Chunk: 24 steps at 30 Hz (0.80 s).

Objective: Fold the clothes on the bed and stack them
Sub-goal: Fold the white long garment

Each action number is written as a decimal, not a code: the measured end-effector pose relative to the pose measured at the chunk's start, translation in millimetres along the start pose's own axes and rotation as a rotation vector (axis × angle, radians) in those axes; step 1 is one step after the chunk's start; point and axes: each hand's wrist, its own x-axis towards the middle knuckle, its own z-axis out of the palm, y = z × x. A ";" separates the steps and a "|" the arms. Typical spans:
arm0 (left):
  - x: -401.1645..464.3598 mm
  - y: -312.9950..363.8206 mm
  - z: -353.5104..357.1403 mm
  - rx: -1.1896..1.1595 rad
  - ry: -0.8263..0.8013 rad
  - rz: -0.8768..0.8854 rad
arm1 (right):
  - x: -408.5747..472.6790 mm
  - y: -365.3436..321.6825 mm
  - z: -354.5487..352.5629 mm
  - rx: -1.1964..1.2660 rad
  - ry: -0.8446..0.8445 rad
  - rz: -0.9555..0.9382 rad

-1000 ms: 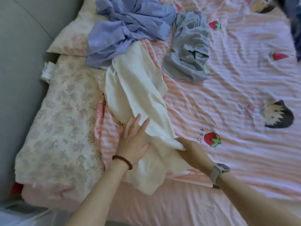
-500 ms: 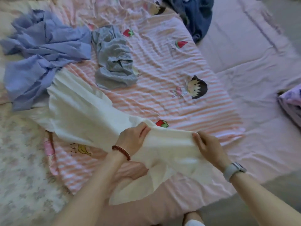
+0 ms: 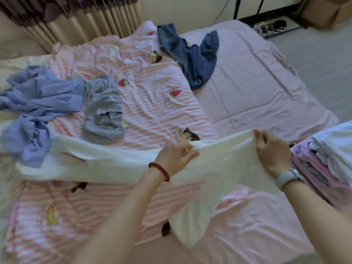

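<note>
Pale pink bedding [image 3: 247,77] covers the wide bed before us, with a pink-and-white striped cartoon-print blanket [image 3: 152,103] spread over its left half. We hold a cream-white soft garment [image 3: 114,164] stretched across the near part of the bed, lifted at its right end and trailing left onto the blanket. Our left hand [image 3: 176,156], with a dark red beaded bracelet [image 3: 159,171] on its wrist, pinches the garment's upper edge between thumb and fingers. Our right hand [image 3: 271,149], with a grey-strapped watch [image 3: 289,176] on its wrist, grips the same edge further right, fingers curled over the cloth. Part of the garment hangs down between our forearms toward the near edge of the bed.

Behind it, on the blanket, lies a crumpled grey garment [image 3: 104,109], and touching its left side a rumpled lavender-blue shirt [image 3: 38,103], whose lower end lies over the white garment's left end. Well apart, at the far side, a dark blue denim piece [image 3: 194,54] lies across blanket and bedding. At the right edge sits a stack of folded pink and white clothes [image 3: 323,161], just beside our right hand. Beige curtains [image 3: 95,18] hang behind the bed.
</note>
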 end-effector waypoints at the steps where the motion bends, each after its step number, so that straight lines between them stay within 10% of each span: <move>1: 23.2 7.7 -0.9 0.110 0.130 -0.028 | 19.8 3.4 0.1 -0.002 0.015 0.006; 5: 82.8 -1.8 -9.1 0.402 0.379 -0.209 | 67.8 0.4 25.5 -0.076 -0.023 -0.168; 9: 58.6 -45.8 29.9 0.449 0.473 0.044 | 30.4 -12.9 63.0 -0.001 0.039 -0.420; 17: -39.8 -161.4 103.4 0.737 0.075 -0.041 | -92.4 -4.6 157.4 -0.116 -0.306 -0.831; 24: -33.3 -216.3 82.9 0.478 0.201 -0.138 | -95.5 -5.5 214.0 -0.196 -0.457 -0.884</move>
